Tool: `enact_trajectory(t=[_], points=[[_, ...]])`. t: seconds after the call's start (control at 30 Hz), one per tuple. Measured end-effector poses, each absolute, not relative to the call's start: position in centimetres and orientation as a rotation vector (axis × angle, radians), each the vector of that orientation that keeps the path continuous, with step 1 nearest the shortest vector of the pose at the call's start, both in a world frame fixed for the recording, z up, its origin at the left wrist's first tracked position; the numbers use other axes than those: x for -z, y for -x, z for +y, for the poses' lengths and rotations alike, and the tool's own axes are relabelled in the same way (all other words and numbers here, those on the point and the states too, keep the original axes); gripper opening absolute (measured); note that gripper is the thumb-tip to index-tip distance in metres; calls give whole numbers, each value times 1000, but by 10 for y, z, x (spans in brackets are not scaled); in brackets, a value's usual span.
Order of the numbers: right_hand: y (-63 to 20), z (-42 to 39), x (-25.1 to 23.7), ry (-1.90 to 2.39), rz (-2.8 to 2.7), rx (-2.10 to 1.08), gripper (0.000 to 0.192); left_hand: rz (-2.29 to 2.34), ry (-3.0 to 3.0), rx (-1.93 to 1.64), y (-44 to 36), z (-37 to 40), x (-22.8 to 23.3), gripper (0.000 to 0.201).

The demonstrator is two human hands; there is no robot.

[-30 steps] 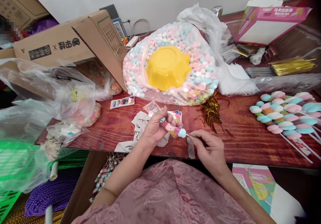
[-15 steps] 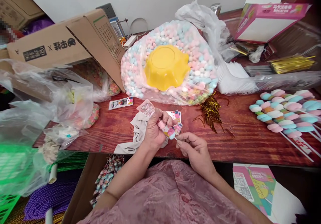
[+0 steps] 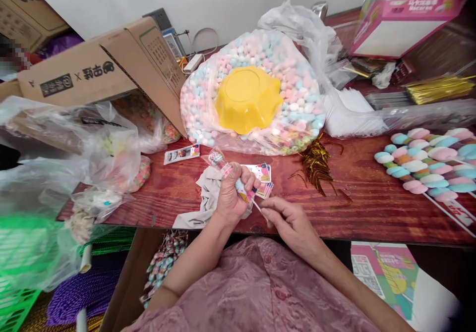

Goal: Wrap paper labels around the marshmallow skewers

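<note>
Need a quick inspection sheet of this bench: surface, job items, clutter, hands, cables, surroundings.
Surface: red wood table, crowded.
Job's things: candy skewer going into a clear sleeve; finished skewers at right.
Clutter: candy bag with yellow bowl on it, gold ties, cards, rag.
Hands: left hand grips the sleeved skewer; right hand pinches its stick.
Cables: white cable by the wall.
Surroundings: cardboard box, pink box.
</note>
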State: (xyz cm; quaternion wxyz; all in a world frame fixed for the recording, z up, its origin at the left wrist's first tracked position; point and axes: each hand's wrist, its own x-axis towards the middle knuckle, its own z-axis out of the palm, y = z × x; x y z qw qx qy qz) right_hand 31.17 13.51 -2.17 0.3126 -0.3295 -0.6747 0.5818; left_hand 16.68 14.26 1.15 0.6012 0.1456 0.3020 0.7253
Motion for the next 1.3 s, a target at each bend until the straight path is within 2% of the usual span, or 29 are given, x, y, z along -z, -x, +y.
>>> enact_trajectory(t=[0.1,0.17,0.37,0.57,0.87,1.0,1.1,1.2,1.3], points=[[-311,128,24,798,-1723,-1745,18,703,-334,-1616,-173,139,-8,43],[-310,124,25,789,-1726,-1764,19,711,-329,-1577,-178,137,-7,41],[-313,116,28,813,-1828,-1689,32,789,-382,-1484,-182,129,-5,41],[-305,108,31,881,-1704,-1539,30,1007,-473,-1390,-185,125,-4,42],[-300,109,28,888,-1624,-1408,33,1044,-544,-1283,-194,122,3,43],[-298,110,31,934,-1552,-1368,30,1223,-788,-1241,-195,119,6,44],[-305,113,33,898,-1685,-1165,26,1376,-1044,-1176,-188,119,6,40],[-326,126,27,725,-1934,-718,18,1393,-1080,-1042,-175,121,3,39],[-353,149,11,546,-2116,-213,36,1130,-874,-755,-167,121,-6,43]])
